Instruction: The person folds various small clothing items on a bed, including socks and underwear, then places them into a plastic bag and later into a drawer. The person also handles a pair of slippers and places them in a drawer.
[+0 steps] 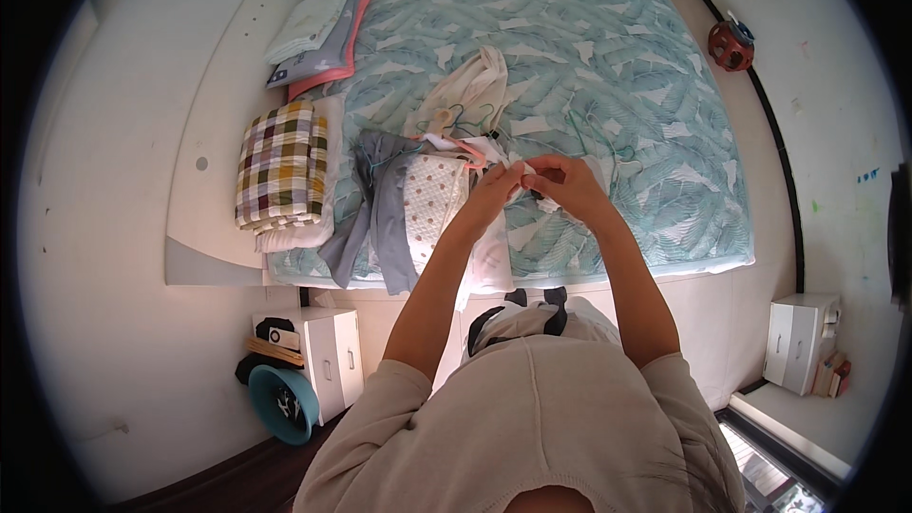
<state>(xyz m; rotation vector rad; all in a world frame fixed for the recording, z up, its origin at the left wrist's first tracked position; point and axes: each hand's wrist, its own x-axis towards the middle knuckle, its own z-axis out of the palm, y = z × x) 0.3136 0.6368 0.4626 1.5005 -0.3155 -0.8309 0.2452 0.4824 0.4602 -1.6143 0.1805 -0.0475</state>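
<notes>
My left hand (pixel 496 192) and my right hand (pixel 568 188) meet over the near side of the bed. Both pinch a small piece of white cloth (pixel 548 204); its exact kind is hard to make out. Left of them lies a pile of clothes: a white garment with brown dots (pixel 435 192), grey trousers (pixel 385 214) and a cream garment (pixel 483 76) farther back. A peach hanger (pixel 470 152) and several others poke out of the pile. Thin green hangers (pixel 594 136) rest on the bed just beyond my right hand.
The bed (pixel 579 38) has a leaf-patterned sheet. On its left side are a folded checked quilt (pixel 280 166) and stacked pillows (pixel 318 33). A white cabinet (pixel 328 351) and a teal basin (pixel 294 429) stand at the near left. A red stool-like object (pixel 730 46) is beyond the bed's right edge.
</notes>
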